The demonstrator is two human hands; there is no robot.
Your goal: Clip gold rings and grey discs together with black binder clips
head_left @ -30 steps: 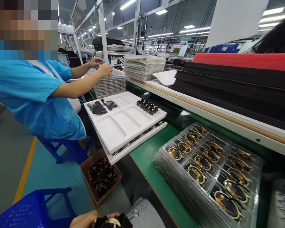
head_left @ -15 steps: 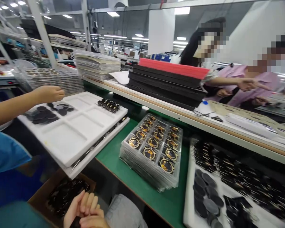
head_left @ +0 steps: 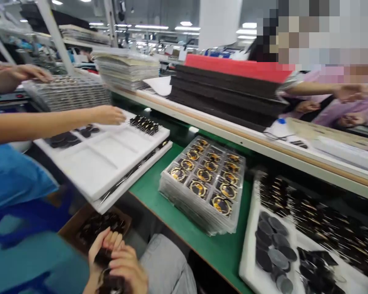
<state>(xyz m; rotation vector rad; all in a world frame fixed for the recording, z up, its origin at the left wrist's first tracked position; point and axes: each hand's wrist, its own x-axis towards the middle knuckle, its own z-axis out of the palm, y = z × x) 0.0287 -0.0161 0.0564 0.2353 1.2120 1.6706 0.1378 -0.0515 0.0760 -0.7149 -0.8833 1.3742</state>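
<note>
Low in the view, above my lap, my left hand (head_left: 98, 251) is curled with its fingers bent round a small black part (head_left: 103, 258). Close against it, my right hand (head_left: 129, 265) is closed over a dark, shiny piece (head_left: 110, 282) with a glint of gold. The fingers cover much of both, so their exact kind does not show. Behind my hands, a cardboard box (head_left: 70, 228) holds many dark pieces. Ahead on the green bench (head_left: 150, 204) stands a stack of clear plastic trays (head_left: 199, 212) with gold-rimmed round watch parts.
At right, a white foam tray (head_left: 247, 261) carries black discs (head_left: 278, 259) and rows of black-and-gold parts (head_left: 328, 224). On the left, a co-worker's hand (head_left: 108, 115) is over another foam tray (head_left: 88, 171). Black and red sheets (head_left: 223, 92) lie on the shelf beyond.
The view has tilted down and left. My hands have shifted apart slightly, showing dark pieces between them. The co-worker's arm has reached rightward over the foam tray, and another hand appears at far left.
</note>
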